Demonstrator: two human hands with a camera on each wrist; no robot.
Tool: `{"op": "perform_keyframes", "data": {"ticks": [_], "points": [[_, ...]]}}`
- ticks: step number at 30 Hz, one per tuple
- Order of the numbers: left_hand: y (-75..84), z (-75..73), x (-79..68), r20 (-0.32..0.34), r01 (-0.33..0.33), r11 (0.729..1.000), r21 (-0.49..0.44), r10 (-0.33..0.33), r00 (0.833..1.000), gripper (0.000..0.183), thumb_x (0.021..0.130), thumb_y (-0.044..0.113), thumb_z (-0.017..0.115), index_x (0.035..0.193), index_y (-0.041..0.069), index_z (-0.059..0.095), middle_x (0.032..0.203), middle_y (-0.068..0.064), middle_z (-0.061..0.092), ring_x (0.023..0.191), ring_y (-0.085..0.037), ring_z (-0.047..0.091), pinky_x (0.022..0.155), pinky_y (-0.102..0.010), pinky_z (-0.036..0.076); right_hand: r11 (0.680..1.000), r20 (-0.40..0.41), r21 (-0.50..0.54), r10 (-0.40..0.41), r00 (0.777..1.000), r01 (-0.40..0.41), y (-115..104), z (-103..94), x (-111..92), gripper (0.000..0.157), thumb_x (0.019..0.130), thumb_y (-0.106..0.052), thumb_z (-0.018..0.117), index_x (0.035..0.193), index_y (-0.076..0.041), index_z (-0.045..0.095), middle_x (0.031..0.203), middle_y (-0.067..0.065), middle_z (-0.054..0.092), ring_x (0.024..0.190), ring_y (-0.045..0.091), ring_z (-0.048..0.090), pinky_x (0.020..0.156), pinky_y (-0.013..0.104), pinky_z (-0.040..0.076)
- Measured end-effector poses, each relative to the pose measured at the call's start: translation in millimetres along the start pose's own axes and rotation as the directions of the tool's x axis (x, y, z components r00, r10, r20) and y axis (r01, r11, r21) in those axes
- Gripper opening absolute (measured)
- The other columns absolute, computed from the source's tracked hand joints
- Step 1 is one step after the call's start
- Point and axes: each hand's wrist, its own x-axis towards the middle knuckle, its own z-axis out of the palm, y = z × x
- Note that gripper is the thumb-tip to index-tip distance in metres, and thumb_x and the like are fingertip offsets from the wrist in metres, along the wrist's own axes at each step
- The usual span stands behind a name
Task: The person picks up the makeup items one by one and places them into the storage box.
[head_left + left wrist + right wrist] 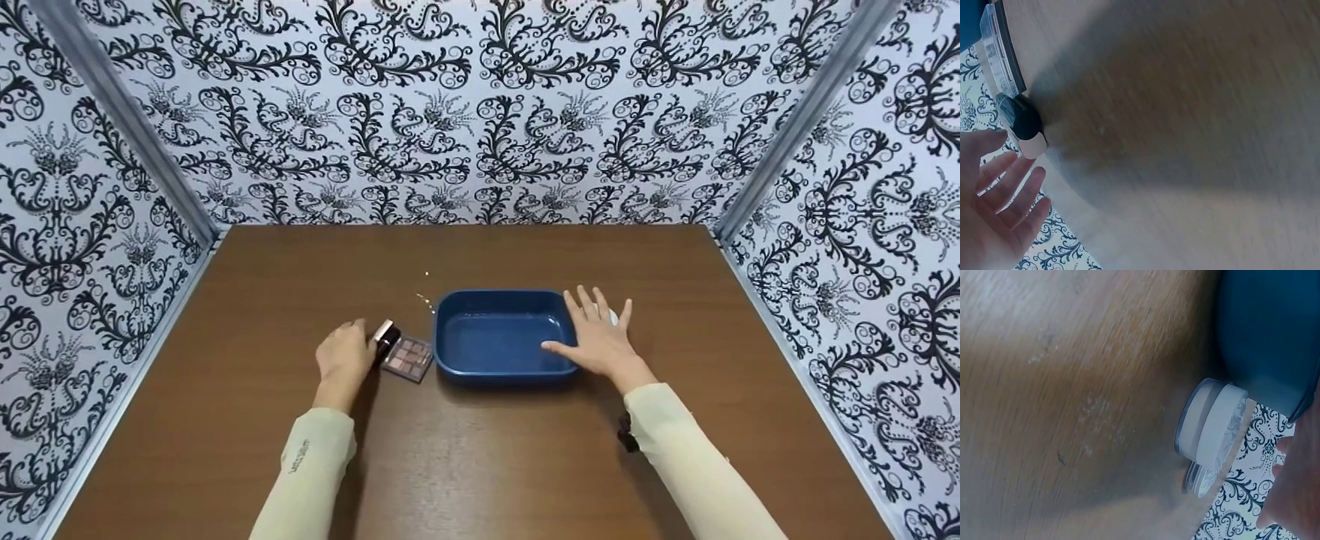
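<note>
My left hand [346,351] is beside a small black item with a shiny pinkish end [386,339]. In the left wrist view its fingers are spread loosely, with thumb and forefinger close to the pinkish end [1033,146]; whether they touch it is unclear. An eyeshadow palette [409,358] with a clear lid lies right against that item. My right hand [600,345] spreads its fingers over the right rim of a blue rectangular dish [502,373]. Under and beyond those fingers is a round white jar [1216,424], mostly hidden in the head view.
A round clear piece [1201,479] sits beside the jar. White specks [425,301] lie left of the dish on the brown table [465,457]. Patterned walls [465,112] enclose the table at the back and both sides.
</note>
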Motion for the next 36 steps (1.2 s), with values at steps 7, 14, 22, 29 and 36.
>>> {"op": "perform_keyframes", "data": {"ticks": [7,14,22,29,36], "points": [[-3.3,4.9,-2.3,0.008,0.002,1.0,-0.007,-0.002,1.0,0.025,0.089,0.021,0.068,0.105,0.002,0.065,0.105,-0.022,0.07,0.094,-0.046,0.068,0.074,-0.059,0.054,1.0,0.007,0.009,0.002,1.0,-0.002,-3.7,3.7,-2.4,0.109,0.082,-0.082,0.048,0.162,-0.018,0.012,0.168,0.013,0.011,0.156,0.039,0.004,0.112,0.076,-0.01],[-3.0,4.9,-1.1,-0.024,-0.002,1.0,-0.019,0.001,1.0,0.025,0.087,0.019,0.069,0.105,0.001,0.066,0.104,-0.023,0.07,0.092,-0.048,0.068,0.074,-0.06,0.054,1.0,0.002,-0.009,0.001,1.0,-0.001,-5.5,0.6,-0.1,0.109,0.082,-0.082,0.049,0.162,-0.018,0.012,0.169,0.013,0.011,0.156,0.038,0.005,0.113,0.076,-0.009],[0.3,4.3,1.6,-0.016,0.022,1.0,-0.005,-0.022,1.0,0.029,0.089,0.02,0.07,0.112,0.002,0.069,0.11,-0.022,0.07,0.096,-0.047,0.068,0.078,-0.059,0.055,1.0,0.0,-0.017,0.004,1.0,-0.004,-5.0,0.4,3.0,0.11,0.081,-0.084,0.049,0.162,-0.019,0.013,0.168,0.015,0.016,0.155,0.039,0.009,0.112,0.078,-0.007],[0.9,3.4,2.8,-0.023,0.02,1.0,-0.022,-0.02,1.0,0.028,0.089,0.018,0.069,0.112,0.002,0.069,0.11,-0.023,0.07,0.095,-0.049,0.068,0.078,-0.06,0.055,1.0,-0.002,-0.006,0.012,1.0,-0.012,-3.5,0.8,2.4,0.112,0.079,-0.084,0.05,0.162,-0.017,0.015,0.168,0.015,0.016,0.155,0.04,0.009,0.112,0.077,-0.008],[0.2,2.1,5.9,-0.018,0.017,0.999,-0.048,-0.018,1.0,0.023,0.09,0.017,0.067,0.109,0.004,0.071,0.11,-0.022,0.07,0.094,-0.051,0.067,0.076,-0.061,0.054,1.0,0.006,0.008,0.026,1.0,-0.026,-2.0,0.8,1.7,0.112,0.079,-0.084,0.051,0.162,-0.018,0.014,0.168,0.015,0.014,0.155,0.04,0.006,0.111,0.077,-0.011]]}}
